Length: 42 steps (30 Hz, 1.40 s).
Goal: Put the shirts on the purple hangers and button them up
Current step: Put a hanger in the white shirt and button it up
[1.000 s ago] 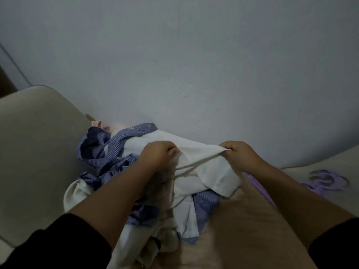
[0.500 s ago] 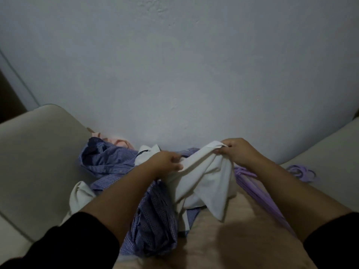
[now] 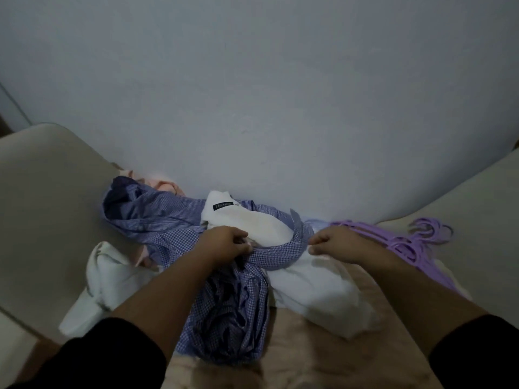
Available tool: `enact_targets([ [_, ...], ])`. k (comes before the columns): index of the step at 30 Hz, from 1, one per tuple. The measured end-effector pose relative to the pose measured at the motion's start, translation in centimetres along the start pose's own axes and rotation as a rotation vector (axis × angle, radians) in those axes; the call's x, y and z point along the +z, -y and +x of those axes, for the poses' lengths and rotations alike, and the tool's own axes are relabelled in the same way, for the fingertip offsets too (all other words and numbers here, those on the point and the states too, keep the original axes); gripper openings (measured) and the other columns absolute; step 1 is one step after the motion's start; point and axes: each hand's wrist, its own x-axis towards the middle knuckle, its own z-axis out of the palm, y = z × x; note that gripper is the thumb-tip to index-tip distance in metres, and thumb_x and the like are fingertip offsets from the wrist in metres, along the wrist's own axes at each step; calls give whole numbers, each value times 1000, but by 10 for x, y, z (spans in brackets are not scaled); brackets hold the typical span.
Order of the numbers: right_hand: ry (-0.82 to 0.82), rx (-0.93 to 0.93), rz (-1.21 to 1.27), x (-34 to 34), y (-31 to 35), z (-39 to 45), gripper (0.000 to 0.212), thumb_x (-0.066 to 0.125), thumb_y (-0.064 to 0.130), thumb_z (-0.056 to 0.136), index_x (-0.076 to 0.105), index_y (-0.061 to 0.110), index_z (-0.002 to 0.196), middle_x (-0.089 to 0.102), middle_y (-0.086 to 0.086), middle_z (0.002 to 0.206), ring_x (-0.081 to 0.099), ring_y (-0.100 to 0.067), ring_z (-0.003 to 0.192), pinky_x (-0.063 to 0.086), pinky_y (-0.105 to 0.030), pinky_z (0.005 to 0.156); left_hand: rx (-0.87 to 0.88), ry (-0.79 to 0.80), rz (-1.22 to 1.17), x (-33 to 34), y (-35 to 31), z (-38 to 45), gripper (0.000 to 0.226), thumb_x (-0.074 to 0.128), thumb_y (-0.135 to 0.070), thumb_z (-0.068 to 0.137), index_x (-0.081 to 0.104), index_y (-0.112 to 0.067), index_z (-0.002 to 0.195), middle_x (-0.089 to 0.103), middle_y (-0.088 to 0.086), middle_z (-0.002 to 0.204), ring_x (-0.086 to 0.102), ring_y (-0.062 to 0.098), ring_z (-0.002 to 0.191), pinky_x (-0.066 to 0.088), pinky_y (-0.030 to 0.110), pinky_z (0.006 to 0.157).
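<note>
You see a blue-and-white checked shirt (image 3: pixel 174 220) lying among plain white shirts (image 3: pixel 314 287), with a pale pink garment (image 3: pixel 165 185) behind. The hangers (image 3: pixel 404 237) are lilac, your sleeves (image 3: pixel 112 357) black.

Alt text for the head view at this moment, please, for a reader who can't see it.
Two hands, left hand and right hand, grip the collar of a blue checked shirt lying tangled with a white shirt. A bunch of purple hangers lies to the right, by a pale wall.

Crumpled blue checked shirt (image 3: pixel 179 228) and white shirt (image 3: pixel 314 287) lie heaped together, purple hangers (image 3: pixel 407 240) stacked just right.
</note>
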Motion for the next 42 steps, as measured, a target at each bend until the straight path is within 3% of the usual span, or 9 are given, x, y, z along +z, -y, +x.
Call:
enact_targets([
  [3, -52, -56, 134, 15, 12, 21, 16, 70, 19, 82, 74, 12, 96, 69, 3, 94, 61, -9, 87, 44, -18, 73, -36, -110, -136, -4, 8, 10, 46, 62, -46, 88, 63, -20, 125, 65, 1, 124, 59, 15, 112, 43, 25, 90],
  [11, -141, -134, 279, 44, 51, 94, 17, 67, 26, 86, 72, 19, 100, 69, 6, 96, 60, 1, 79, 47, -22, 77, -172, -265, -354, -17, 47, 56, 38, 63, -41, 88, 67, -21, 119, 69, 3, 113, 65, 20, 90, 53, 29, 78],
  [16, -122, -181, 271, 55, 71, 144, 18, 61, 24, 89, 71, 18, 102, 69, 3, 100, 62, -12, 92, 45, -25, 80, -112, -262, -295, -23, 68, 94, 45, 61, -30, 92, 54, -14, 133, 54, 6, 138, 49, 22, 125, 37, 32, 101],
  [25, -31, -266, 327, 71, 87, 198, 22, 67, 15, 85, 70, 14, 107, 57, 4, 92, 56, -12, 87, 38, -21, 77, -110, 59, -245, -34, 93, 142, 120, 86, -29, 68, 2, -22, 154, 26, 8, 157, 30, 27, 140, 30, 38, 112],
  [28, 19, -245, 306, 68, 86, 200, 26, 69, 16, 84, 70, 18, 110, 50, -10, 135, 50, -19, 121, 33, -17, 91, -70, 67, -223, -37, 96, 146, 127, 90, -24, 60, 3, -27, 153, 31, 10, 153, 33, 27, 138, 31, 40, 113],
  [31, 60, -230, 330, 61, 91, 193, 25, 71, 16, 81, 72, 26, 104, 30, -6, 153, 35, -16, 136, 27, -22, 104, -5, 19, -241, -42, 89, 141, 114, 90, -15, 60, 21, -32, 150, 37, 7, 145, 36, 23, 134, 32, 34, 108],
  [34, 96, -228, 371, 52, 100, 179, 27, 68, 8, 82, 72, 21, 104, 28, -1, 154, 36, -13, 135, 30, -17, 96, 49, -3, -232, -50, 75, 129, 87, 85, -10, 65, 41, -31, 136, 48, -2, 125, 47, 17, 114, 41, 28, 93],
  [38, 164, -244, 395, 35, 114, 155, 28, 65, 0, 81, 73, 17, 103, 37, 5, 149, 51, -6, 107, 41, -1, 62, 130, -31, -248, -72, 49, 111, 60, 80, -7, 70, 50, -29, 117, 62, 1, 106, 58, 19, 92, 49, 28, 78],
  [42, 166, -244, 447, 9, 122, 127, 24, 69, 0, 78, 75, 15, 95, 67, 1, 114, 59, -11, 89, 51, -15, 75, 208, -56, -289, -103, 18, 88, 53, 79, -6, 72, 52, -31, 109, 67, 3, 106, 62, 20, 91, 51, 30, 81],
])
